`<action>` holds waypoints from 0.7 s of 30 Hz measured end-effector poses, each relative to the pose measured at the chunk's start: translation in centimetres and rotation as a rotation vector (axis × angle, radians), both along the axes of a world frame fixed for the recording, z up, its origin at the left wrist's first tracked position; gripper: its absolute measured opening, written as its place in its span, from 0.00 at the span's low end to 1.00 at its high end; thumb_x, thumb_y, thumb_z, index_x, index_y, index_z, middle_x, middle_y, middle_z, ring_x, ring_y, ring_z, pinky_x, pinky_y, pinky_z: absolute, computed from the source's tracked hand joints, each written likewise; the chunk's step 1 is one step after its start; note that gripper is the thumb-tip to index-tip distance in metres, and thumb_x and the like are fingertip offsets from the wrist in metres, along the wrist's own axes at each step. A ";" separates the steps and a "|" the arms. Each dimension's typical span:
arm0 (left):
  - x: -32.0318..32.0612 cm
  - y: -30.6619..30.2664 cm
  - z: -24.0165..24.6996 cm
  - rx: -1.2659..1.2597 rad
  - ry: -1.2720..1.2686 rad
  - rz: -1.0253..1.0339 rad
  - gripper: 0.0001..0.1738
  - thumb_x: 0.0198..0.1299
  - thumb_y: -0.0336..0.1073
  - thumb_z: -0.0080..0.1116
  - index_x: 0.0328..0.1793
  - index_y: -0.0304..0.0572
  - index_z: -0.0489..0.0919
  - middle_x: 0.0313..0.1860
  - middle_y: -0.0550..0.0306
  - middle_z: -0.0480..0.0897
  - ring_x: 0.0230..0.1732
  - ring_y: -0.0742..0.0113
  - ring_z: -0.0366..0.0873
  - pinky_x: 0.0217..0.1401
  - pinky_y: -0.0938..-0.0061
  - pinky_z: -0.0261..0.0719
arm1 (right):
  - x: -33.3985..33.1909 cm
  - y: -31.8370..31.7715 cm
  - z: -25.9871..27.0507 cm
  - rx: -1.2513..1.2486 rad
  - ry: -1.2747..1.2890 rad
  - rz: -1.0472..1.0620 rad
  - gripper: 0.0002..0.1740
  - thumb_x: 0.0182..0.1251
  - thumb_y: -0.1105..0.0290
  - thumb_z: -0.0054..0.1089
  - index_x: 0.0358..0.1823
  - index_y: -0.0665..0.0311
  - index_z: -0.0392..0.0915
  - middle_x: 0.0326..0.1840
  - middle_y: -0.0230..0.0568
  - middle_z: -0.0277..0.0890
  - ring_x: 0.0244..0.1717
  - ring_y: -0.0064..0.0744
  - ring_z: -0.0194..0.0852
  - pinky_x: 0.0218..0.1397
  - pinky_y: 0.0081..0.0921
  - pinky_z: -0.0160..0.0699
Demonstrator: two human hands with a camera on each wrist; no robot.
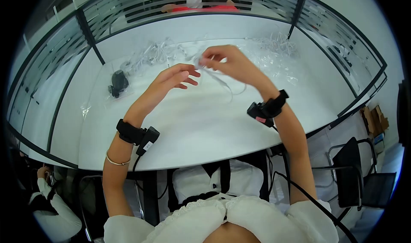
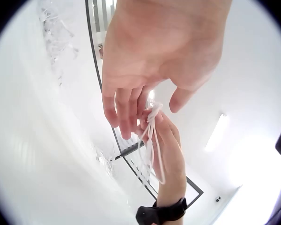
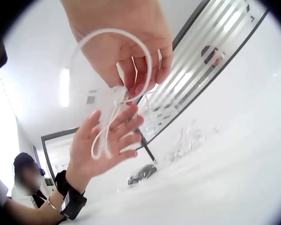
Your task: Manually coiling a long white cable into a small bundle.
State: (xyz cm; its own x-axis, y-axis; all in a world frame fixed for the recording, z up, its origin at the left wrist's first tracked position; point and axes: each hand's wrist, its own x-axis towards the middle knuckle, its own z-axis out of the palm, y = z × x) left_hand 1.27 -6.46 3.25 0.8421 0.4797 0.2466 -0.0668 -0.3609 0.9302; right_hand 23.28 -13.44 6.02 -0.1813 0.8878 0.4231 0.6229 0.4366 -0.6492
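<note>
One white cable (image 2: pixel 155 111): above the table (image 1: pixel 184 129), its loops hang from the pinch toward the right wrist.
Right hand (image 1: pixel 233 65): nearer, pinches it.
Left hand (image 1: pixel 170 77): holds nothing, I judge; fingertips just beside.

White cable (image 3: pixel 149 65), white table (image 1: pixel 201 127), black-framed striped partition (image 3: pixel 192 65)

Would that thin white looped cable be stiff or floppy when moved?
The looped cable seems springy, since one loop bows out in a smooth arc. It's probably light, being thin and pinched by the right hand. Its dangling loops might tangle together.
</note>
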 end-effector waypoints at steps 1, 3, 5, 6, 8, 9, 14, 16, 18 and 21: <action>0.1 0.2 -0.4 -0.071 -0.016 -0.018 0.22 0.70 0.46 0.44 0.60 0.36 0.72 0.57 0.53 0.77 0.55 0.64 0.78 0.57 0.72 0.72 | -0.9 0.1 -0.6 -0.005 -0.030 -0.004 0.14 0.66 0.63 0.58 0.41 0.67 0.80 0.34 0.36 0.79 0.32 0.25 0.73 0.41 0.23 0.73; 0.5 0.2 -1.0 -0.131 -0.038 0.027 0.22 0.69 0.45 0.46 0.61 0.36 0.71 0.53 0.53 0.79 0.52 0.66 0.80 0.56 0.73 0.73 | -2.0 0.2 -1.6 0.012 -0.038 -0.011 0.14 0.66 0.62 0.59 0.44 0.66 0.80 0.36 0.37 0.77 0.34 0.26 0.72 0.41 0.24 0.73; 0.8 -0.2 -1.2 -0.158 -0.031 0.090 0.22 0.69 0.44 0.48 0.61 0.36 0.71 0.51 0.55 0.80 0.50 0.67 0.81 0.56 0.74 0.73 | -2.5 0.1 -2.4 0.027 -0.045 -0.015 0.16 0.65 0.61 0.58 0.47 0.65 0.79 0.38 0.38 0.76 0.35 0.29 0.73 0.42 0.25 0.73; 1.0 -0.3 -1.5 -0.176 -0.061 0.139 0.21 0.68 0.42 0.49 0.59 0.35 0.72 0.44 0.57 0.82 0.43 0.71 0.81 0.51 0.76 0.74 | -2.4 -0.1 -2.6 0.034 -0.049 -0.018 0.17 0.65 0.60 0.58 0.48 0.64 0.79 0.39 0.39 0.75 0.36 0.31 0.73 0.42 0.26 0.73; 0.8 0.8 -1.8 -0.159 -0.057 0.221 0.20 0.67 0.41 0.50 0.58 0.34 0.73 0.41 0.57 0.82 0.38 0.73 0.79 0.46 0.78 0.75 | -1.6 0.2 -3.5 0.043 -0.052 0.006 0.19 0.65 0.59 0.58 0.52 0.64 0.77 0.47 0.41 0.73 0.40 0.33 0.74 0.43 0.27 0.73; 0.7 1.8 -1.9 -0.150 -0.056 0.263 0.20 0.67 0.41 0.50 0.58 0.34 0.73 0.39 0.58 0.82 0.35 0.74 0.78 0.44 0.79 0.75 | -1.2 0.0 -3.5 0.069 -0.058 -0.023 0.19 0.66 0.60 0.58 0.53 0.62 0.77 0.48 0.39 0.72 0.41 0.32 0.73 0.45 0.26 0.73; 0.1 10.7 -0.5 0.159 -0.112 0.505 0.17 0.62 0.34 0.51 0.55 0.33 0.76 0.31 0.57 0.81 0.27 0.75 0.74 0.35 0.82 0.72 | 0.7 -1.4 -2.3 0.069 -0.047 -0.053 0.16 0.68 0.63 0.56 0.55 0.58 0.77 0.53 0.34 0.70 0.47 0.28 0.72 0.49 0.25 0.72; -0.8 14.6 0.8 0.245 -0.069 0.516 0.20 0.59 0.34 0.54 0.57 0.35 0.75 0.31 0.59 0.82 0.30 0.74 0.75 0.36 0.80 0.72 | 1.5 -2.1 -1.8 0.058 -0.067 -0.046 0.15 0.68 0.63 0.56 0.53 0.56 0.78 0.55 0.32 0.69 0.49 0.27 0.71 0.51 0.25 0.71; -1.9 17.2 0.6 0.201 -0.115 0.650 0.22 0.58 0.35 0.54 0.59 0.36 0.75 0.36 0.56 0.82 0.33 0.72 0.76 0.37 0.79 0.73 | 2.8 -2.5 -1.8 0.053 -0.090 -0.069 0.15 0.68 0.63 0.56 0.53 0.56 0.78 0.57 0.32 0.68 0.50 0.28 0.70 0.52 0.26 0.71; -4.4 22.6 -2.4 0.387 -0.154 0.904 0.23 0.57 0.35 0.54 0.60 0.38 0.75 0.45 0.52 0.82 0.39 0.69 0.78 0.42 0.77 0.73 | 5.6 -2.8 -2.2 0.005 -0.111 -0.111 0.16 0.68 0.61 0.57 0.55 0.54 0.76 0.61 0.33 0.65 0.54 0.30 0.69 0.55 0.29 0.70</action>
